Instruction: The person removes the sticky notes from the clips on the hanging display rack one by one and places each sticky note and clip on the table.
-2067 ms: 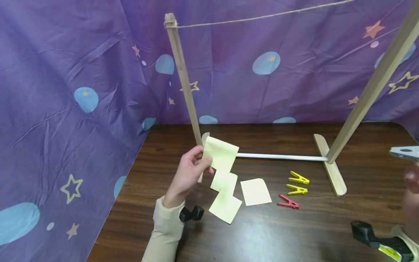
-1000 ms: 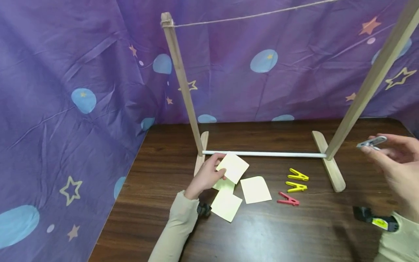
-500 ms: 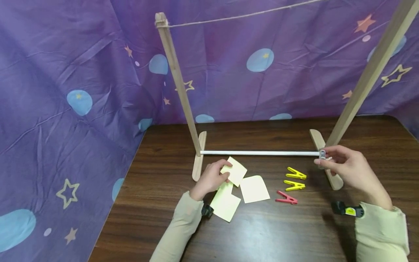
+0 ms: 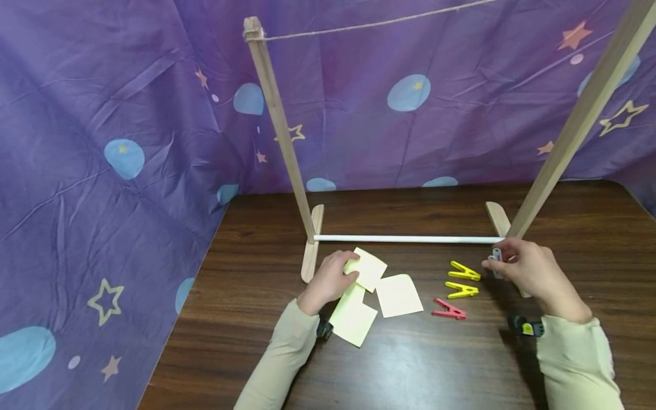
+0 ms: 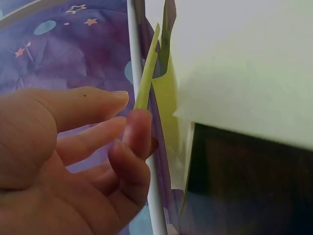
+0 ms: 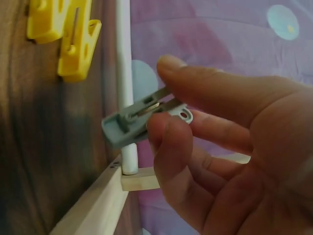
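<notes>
In the head view my left hand (image 4: pixel 330 280) is at the left edge of a pale yellow sticky note (image 4: pixel 370 270), which lies over others. The left wrist view has a fingertip (image 5: pixel 137 129) against a note's edge (image 5: pixel 149 73), while the thumb stands apart from it. My right hand (image 4: pixel 533 273) pinches a grey clothespin (image 6: pixel 142 120) by its handles, low over the table near the rack's right foot. Left of that hand lie two yellow clothespins (image 4: pixel 464 271) and a red clothespin (image 4: pixel 449 309).
A wooden rack with a left post (image 4: pixel 282 125), a right post (image 4: pixel 584 119), a string (image 4: pixel 379 23) on top and a white crossbar (image 4: pixel 410 239) stands on the brown table (image 4: pixel 410 364). Another note (image 4: pixel 400 296) lies beside the overlapping ones. Purple cloth (image 4: pixel 369 142) hangs behind.
The left hand has brought a note down onto the others, and its thumb is now off it. From the far right, the right hand has moved left and down with the grey clothespin.
</notes>
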### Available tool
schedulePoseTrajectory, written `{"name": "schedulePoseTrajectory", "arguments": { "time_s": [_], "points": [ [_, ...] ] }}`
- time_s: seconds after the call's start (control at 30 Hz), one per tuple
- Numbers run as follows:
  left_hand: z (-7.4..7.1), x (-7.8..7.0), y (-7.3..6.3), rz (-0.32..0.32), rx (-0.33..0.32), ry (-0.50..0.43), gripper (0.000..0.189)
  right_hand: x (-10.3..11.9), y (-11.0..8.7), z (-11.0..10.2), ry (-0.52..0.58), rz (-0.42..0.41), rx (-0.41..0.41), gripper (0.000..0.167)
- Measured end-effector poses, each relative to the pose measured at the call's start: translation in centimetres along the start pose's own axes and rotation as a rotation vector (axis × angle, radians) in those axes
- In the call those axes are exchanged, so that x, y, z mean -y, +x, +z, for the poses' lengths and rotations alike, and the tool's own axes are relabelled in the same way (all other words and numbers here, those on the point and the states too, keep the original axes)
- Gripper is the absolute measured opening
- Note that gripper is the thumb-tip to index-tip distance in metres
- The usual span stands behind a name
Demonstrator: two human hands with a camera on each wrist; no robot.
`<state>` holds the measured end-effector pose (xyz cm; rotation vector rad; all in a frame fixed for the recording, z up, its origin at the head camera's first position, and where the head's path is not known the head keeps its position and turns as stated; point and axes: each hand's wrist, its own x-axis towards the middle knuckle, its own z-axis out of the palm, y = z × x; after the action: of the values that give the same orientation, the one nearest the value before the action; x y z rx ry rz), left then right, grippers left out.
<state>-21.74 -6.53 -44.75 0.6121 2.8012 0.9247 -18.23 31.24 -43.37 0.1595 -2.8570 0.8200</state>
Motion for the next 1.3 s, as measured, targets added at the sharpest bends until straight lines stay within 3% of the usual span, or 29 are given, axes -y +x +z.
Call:
{"name": "schedulePoseTrajectory", "arguments": {
  "time_s": [0.23,0.43,0.67,1.0,1.3],
  "points": [
    [-0.1,0.0,-0.2,0.011,-0.061,0.062,0.037,0.2,0.3,0.7,-0.039,0.022,0.036,0.025],
    [-0.3,0.0,-0.4,-0.003,-0.051,0.094,0.036,0.2,0.5,1.1,-0.055,0.081,0.065,0.022],
    [-0.3,-0.2,-0.5,0.067,-0.034,0.096,0.026,0.1,0.5,1.3,-0.061,0.132,0.088,0.025],
    [-0.2,-0.7,-0.4,0.22,0.102,0.215,0.022,0.2,0.5,2.0,-0.058,0.097,0.046,0.023],
    [0.2,-0.8,-0.6,0.254,0.191,0.246,0.023,0.3,0.4,2.3,-0.064,0.108,0.06,0.021]
  ]
}}
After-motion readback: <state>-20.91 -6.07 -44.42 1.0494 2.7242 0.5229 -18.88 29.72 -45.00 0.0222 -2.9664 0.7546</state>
